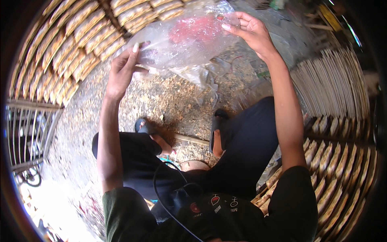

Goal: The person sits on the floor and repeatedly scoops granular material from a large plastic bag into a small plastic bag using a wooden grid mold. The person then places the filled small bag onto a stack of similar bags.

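Two hands, left [121,70] and right [252,32], pinching clear plastic bag [181,44] with red contents [197,29].

A clear plastic bag [183,40] with a red printed patch is held up far centre, between the left hand [123,70] and the right hand [252,32].
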A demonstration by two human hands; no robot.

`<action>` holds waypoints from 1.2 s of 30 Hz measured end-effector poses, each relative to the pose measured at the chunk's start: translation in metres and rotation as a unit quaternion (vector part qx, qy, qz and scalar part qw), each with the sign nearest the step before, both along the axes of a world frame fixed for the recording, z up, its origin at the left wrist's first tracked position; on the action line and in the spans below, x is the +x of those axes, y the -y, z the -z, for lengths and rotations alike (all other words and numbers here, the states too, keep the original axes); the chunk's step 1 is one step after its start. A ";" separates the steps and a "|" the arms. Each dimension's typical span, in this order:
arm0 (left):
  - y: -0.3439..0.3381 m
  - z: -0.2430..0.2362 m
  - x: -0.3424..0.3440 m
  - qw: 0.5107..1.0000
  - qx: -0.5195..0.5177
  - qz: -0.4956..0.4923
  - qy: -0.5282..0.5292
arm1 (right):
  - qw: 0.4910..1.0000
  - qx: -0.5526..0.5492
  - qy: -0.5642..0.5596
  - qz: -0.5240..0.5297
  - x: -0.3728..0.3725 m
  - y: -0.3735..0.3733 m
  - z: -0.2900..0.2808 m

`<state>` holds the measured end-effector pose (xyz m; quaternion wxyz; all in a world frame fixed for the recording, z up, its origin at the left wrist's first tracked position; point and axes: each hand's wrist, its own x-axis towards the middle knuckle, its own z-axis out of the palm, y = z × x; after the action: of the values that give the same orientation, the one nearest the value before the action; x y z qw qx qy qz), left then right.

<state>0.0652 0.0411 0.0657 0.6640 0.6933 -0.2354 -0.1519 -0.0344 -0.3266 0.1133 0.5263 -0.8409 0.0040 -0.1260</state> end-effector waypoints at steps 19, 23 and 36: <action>0.067 0.009 -0.049 0.955 0.216 0.204 0.028 | 0.863 -0.082 0.001 0.498 -0.438 0.134 0.074; 0.020 0.026 -0.019 0.938 0.250 0.218 0.097 | 0.846 0.028 0.030 0.532 -0.475 0.106 0.126; -0.155 0.015 -0.047 0.933 0.176 -0.303 0.081 | 0.895 0.012 -0.150 0.421 -0.532 -0.008 0.284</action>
<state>0.0184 0.1961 0.0505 0.5245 0.8473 -0.0365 0.0745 -0.5664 -0.3182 -0.1706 0.4274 -0.7632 0.4377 -0.2081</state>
